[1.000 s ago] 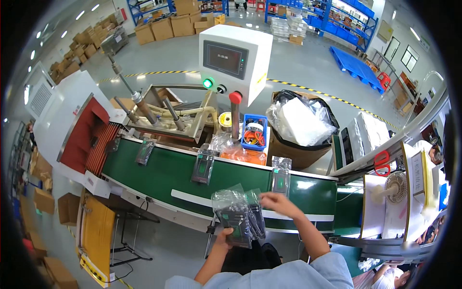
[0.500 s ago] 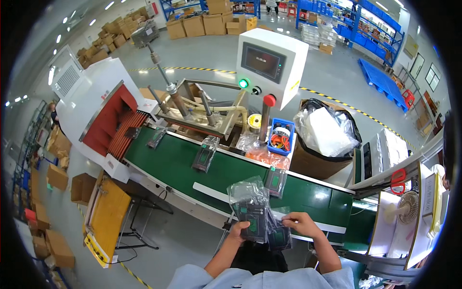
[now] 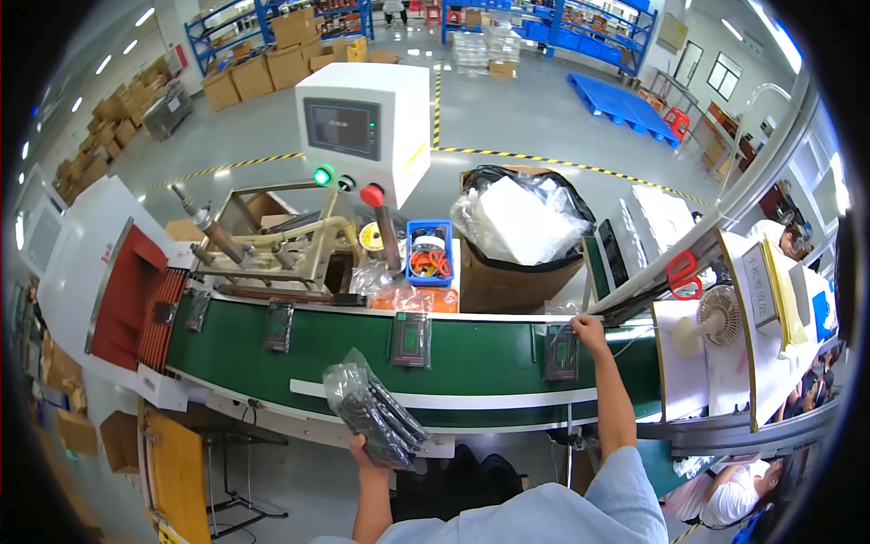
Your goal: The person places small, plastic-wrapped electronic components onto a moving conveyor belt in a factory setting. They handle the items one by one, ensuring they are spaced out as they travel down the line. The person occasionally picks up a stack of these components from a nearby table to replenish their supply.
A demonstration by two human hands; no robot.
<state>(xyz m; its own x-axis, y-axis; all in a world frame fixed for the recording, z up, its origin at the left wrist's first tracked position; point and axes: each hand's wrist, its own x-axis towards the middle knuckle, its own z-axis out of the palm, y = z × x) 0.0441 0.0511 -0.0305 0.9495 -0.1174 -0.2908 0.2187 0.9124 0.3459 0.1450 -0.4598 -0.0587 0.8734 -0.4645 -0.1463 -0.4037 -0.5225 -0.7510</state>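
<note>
My left hand (image 3: 364,451) grips a stack of dark, flat packages in clear plastic bags (image 3: 385,422) at the near edge of the belt. The stack is tilted, its loose bag ends pointing away from me. Over at the right, my right hand (image 3: 591,334) pinches the upper edge of the clear bag around one dark package (image 3: 561,355), which lies on the green conveyor belt (image 3: 480,355). Farther left on the belt lie more bagged packages: one with a green mark (image 3: 410,341), another (image 3: 279,328) and a third (image 3: 198,311) near the machine's opening.
A white machine with a red curtain (image 3: 127,290) stands at the belt's left end. Behind the belt are a control box (image 3: 362,127), a blue bin (image 3: 429,252) and a large lined carton (image 3: 517,290). A small fan (image 3: 719,315) and red scissors (image 3: 683,275) are at right.
My right hand has left the stack and moved right to the belt, where a bagged package now lies under it. My left hand keeps the tilted stack. The view has swung right.
</note>
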